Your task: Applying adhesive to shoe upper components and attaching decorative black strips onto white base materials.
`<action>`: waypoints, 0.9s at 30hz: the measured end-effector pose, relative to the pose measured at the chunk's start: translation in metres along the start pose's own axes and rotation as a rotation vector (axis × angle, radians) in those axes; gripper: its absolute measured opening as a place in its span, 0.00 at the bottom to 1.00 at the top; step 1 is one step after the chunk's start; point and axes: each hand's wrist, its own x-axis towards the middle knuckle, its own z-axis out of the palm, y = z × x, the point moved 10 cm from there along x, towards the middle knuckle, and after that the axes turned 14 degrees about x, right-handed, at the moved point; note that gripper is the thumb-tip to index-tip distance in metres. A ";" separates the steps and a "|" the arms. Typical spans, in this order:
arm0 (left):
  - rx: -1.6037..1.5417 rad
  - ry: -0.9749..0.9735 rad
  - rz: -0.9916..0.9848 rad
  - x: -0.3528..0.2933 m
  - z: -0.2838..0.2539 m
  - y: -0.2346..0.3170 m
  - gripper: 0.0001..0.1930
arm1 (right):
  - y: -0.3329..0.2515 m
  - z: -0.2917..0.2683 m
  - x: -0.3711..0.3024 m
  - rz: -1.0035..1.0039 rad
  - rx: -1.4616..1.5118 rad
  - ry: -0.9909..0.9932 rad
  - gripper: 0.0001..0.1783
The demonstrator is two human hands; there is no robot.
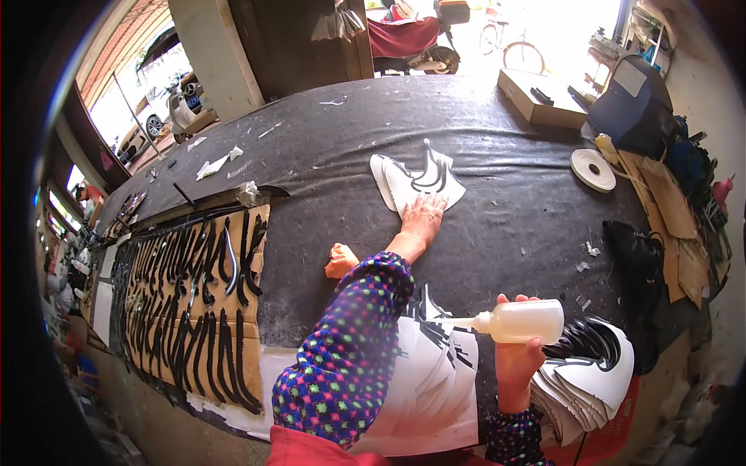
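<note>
My left hand (423,217) lies with fingers stretched out on the near edge of a small stack of white curved pieces (400,185), which have black curved strips on them. My right hand (518,363) is wrapped round a translucent squeeze bottle (530,321) holding pale liquid. The bottle is tilted on its side, its thin nozzle pointing left over a fanned pile of white pieces (435,380) with black strips. Another stack of white pieces (579,392) with black curved edges sits to the right of my right hand. A crumpled orange-tan thing (340,261) lies left of my left forearm.
Cardboard (203,311) with rows of black strips lies at the left of the dark-covered table (334,140). At the far right are a roll of white tape (592,170), a cardboard box (536,101) and brown sheets (672,202). Black cloth (631,260) lies at the right.
</note>
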 end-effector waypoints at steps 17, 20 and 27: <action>0.102 0.034 0.179 -0.010 -0.007 0.010 0.28 | 0.002 0.001 -0.001 0.015 0.010 0.004 0.41; 0.001 0.060 0.110 -0.007 -0.022 0.001 0.32 | 0.002 0.000 -0.001 0.018 0.025 0.005 0.41; -0.120 0.404 0.041 -0.012 -0.061 -0.014 0.38 | 0.003 0.005 0.000 0.032 0.050 -0.008 0.40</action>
